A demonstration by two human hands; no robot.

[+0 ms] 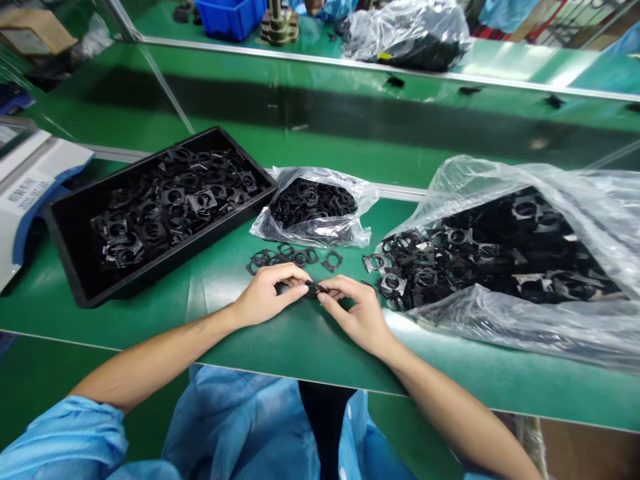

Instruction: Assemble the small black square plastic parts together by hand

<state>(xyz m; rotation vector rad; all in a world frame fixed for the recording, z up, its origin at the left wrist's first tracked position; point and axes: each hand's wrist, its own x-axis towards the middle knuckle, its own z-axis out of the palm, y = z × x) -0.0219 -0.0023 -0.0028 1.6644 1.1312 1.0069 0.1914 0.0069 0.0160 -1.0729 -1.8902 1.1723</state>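
My left hand and my right hand meet over the green table, fingertips pinched on a small black plastic part between them. Fingers cover most of that part, so its full shape is hidden. Just beyond my hands lie several loose black rings and one square black frame with a round hole. Behind these, an open clear bag holds many black rings. To the right, a large clear bag lies open, with black square frames spilling from its mouth toward my right hand.
A black tray heaped with black parts stands at the left, beside a white and blue machine. Across the back runs a metal rail. On the far bench are a blue bin and a filled plastic bag.
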